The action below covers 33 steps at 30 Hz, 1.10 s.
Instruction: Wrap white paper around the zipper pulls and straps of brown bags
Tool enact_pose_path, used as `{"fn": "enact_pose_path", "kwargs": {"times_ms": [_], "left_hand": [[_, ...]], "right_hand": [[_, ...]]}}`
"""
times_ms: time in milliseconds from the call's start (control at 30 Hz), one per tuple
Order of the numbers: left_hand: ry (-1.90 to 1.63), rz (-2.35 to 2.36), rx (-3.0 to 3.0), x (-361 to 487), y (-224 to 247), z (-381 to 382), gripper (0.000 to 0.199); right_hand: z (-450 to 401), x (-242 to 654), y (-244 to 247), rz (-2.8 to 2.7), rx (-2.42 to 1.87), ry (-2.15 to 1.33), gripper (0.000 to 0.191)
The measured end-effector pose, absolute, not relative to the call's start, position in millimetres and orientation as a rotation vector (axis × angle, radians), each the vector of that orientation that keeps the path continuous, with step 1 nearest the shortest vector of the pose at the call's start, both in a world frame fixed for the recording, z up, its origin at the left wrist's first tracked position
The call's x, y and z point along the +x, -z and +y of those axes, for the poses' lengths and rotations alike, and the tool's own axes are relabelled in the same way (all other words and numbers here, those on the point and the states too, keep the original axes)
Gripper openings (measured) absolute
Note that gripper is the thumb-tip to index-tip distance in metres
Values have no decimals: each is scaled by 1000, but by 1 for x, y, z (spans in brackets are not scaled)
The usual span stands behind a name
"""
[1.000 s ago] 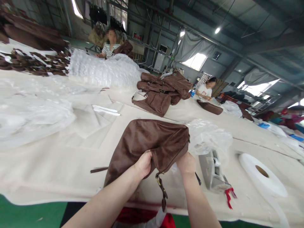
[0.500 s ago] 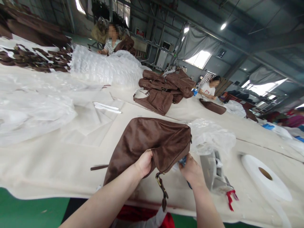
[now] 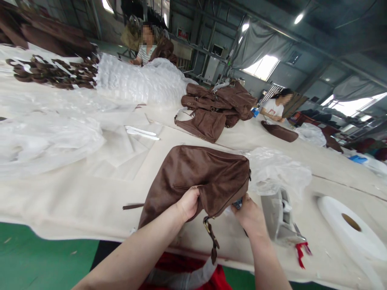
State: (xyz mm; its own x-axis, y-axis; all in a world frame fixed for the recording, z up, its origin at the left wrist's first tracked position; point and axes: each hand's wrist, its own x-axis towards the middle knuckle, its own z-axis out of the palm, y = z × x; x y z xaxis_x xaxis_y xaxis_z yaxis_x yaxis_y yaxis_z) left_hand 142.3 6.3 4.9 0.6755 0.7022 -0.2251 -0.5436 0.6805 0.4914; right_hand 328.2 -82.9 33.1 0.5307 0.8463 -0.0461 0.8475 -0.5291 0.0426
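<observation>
A brown leather handbag (image 3: 196, 169) lies on its side on the cloth-covered table right in front of me. My left hand (image 3: 190, 203) is closed on a fold of its near side, thumb on top. At the bag's right end, my right hand (image 3: 249, 213) is closed round a small blue object (image 3: 238, 203), mostly hidden by the fingers and the bag, so its kind is unclear. A strap with a brass buckle (image 3: 208, 226) hangs from the bag's lower edge, its end partly wrapped in white material (image 3: 199, 274).
Right of my hand stand a grey holder (image 3: 275, 217) with red ribbon (image 3: 300, 253) and a white roll (image 3: 353, 227). Clear plastic (image 3: 278, 171) lies behind them. More brown bags (image 3: 217, 104) are piled farther back. Plastic wrapping (image 3: 45, 145) covers the left side. Two people work beyond.
The whole scene has shifted slightly right as my head turned. Both hands keep their places on the bag, with hardly any movement.
</observation>
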Motion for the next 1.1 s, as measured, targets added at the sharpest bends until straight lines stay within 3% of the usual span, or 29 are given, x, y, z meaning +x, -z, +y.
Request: {"fn": "enact_pose_path", "kwargs": {"times_ms": [100,200,467,700,833,1100], "left_hand": [[-715,433,395,143,-3,6,25],[-711,451,387,143,-4,4,23],[-708,451,402,142,-7,3,23],[-714,454,434,143,-7,3,19],[-716,462,484,145,-4,2,18],[-687,529,693,153,7,-9,25]], "right_hand": [[-91,330,-32,1529,2655,35,56],[-97,332,-33,1518,2626,1,60],[-93,320,-37,1404,2626,-105,40],[-101,319,-22,1581,2645,109,34],[-108,300,7,1737,2603,10,36],[-112,311,29,1486,2706,-212,41]]}}
